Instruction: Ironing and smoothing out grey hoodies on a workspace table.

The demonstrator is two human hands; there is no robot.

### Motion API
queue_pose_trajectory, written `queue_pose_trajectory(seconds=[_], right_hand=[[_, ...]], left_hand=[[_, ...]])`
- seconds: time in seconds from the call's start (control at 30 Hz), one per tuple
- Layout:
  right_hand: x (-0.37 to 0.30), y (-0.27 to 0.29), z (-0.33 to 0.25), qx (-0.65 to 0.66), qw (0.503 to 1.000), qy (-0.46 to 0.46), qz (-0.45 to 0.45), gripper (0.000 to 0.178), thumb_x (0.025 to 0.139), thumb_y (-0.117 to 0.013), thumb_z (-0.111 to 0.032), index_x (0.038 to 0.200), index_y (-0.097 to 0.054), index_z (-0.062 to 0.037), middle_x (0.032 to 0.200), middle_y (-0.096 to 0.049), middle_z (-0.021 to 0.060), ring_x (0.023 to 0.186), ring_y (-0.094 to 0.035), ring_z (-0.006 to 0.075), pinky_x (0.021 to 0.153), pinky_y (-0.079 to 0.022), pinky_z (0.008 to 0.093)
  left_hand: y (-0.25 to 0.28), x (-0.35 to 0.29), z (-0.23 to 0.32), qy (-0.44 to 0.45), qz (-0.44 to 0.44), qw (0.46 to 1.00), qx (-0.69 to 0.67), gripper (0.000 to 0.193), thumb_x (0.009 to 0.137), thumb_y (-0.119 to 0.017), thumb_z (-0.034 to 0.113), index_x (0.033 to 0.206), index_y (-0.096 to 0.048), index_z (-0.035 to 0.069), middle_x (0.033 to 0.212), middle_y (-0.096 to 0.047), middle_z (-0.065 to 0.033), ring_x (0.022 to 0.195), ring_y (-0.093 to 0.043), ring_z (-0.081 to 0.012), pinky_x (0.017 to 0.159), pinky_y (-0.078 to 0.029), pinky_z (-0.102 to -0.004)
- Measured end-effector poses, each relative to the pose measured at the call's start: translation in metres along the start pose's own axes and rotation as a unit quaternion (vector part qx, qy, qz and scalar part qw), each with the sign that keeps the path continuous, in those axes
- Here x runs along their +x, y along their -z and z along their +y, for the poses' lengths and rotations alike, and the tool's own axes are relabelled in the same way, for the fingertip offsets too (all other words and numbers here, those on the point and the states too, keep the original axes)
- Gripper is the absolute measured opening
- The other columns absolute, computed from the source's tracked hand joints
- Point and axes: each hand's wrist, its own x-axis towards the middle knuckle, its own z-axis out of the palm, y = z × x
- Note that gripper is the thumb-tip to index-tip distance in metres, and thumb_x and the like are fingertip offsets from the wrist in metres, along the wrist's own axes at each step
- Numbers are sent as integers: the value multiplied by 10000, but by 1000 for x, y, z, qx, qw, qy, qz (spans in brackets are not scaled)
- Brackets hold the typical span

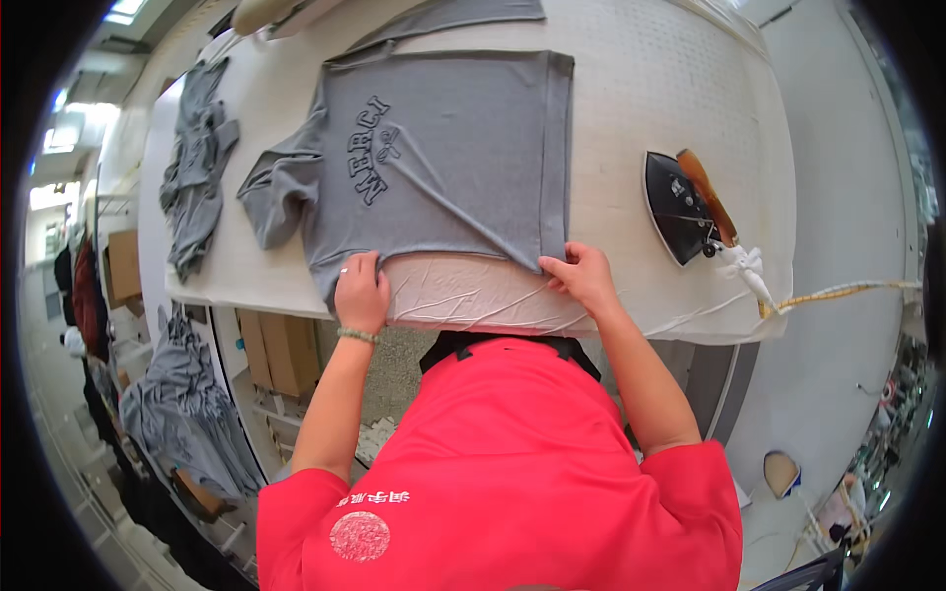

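Note:
A grey sweatshirt (463,148) with dark lettering on its chest lies spread across the white padded table, its hem to the right and its collar side to the left. My left hand (363,294) pinches the cloth near the underarm and sleeve at the near edge. At the near corner of the hem, my right hand (583,276) holds the fabric between thumb and fingers. A diagonal crease runs from the lettering to that corner. One sleeve is bunched at the left; the other stretches along the far side.
A black iron (680,207) with a wooden handle rests at the right, its hose (838,292) trailing off the table edge. Another crumpled grey garment (200,163) lies at the left of the table (680,89). Below left hang grey garments (182,404) beside cardboard boxes (281,353).

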Motion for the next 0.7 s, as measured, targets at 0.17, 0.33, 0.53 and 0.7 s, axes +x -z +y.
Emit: queue_pose_trajectory(seconds=[0.17, 0.33, 0.53, 0.7], right_hand=[[-8, 15, -15, 41, 993, 107, -6, 213, 909, -815, -192, 918, -698, -13, 753, -701, 50, 599, -657, 117, 544, -521, 271], [-16, 13, 7, -60, 991, 117, 26, 245, 896, -814, -185, 845, -666, 3, 728, -692, 50, 600, -668, 121, 545, -515, 286], [-5, 6, 3, -74, 992, 102, 27, 272, 911, -807, -219, 855, -658, 2, 688, -684, 47, 584, -676, 117, 498, -498, 276], [-8, 6, -9, -42, 998, 26, 30, 301, 906, -823, -243, 887, -672, 17, 711, -680, 55, 569, -673, 115, 476, -485, 265]], left_hand=[[31, 5, -3, 15, 6, 998, -63, 145, 823, -698, 36, 962, -690, 76, 993, -682, -118, 940, -671, -315, 815, -554, -439], [29, -24, -4, -18, -13, 996, -85, 121, 830, -695, 47, 949, -698, 71, 973, -677, -110, 902, -666, -322, 796, -552, -423], [23, -18, -47, 239, 48, 951, -190, 216, 914, -752, 241, 1012, -692, 58, 967, -702, -92, 913, -694, -261, 766, -563, -376], [3, 56, -198, 619, 152, 434, -637, 386, 961, -754, 439, 1052, -647, 79, 905, -681, -52, 720, -679, -184, 535, -529, -295]])
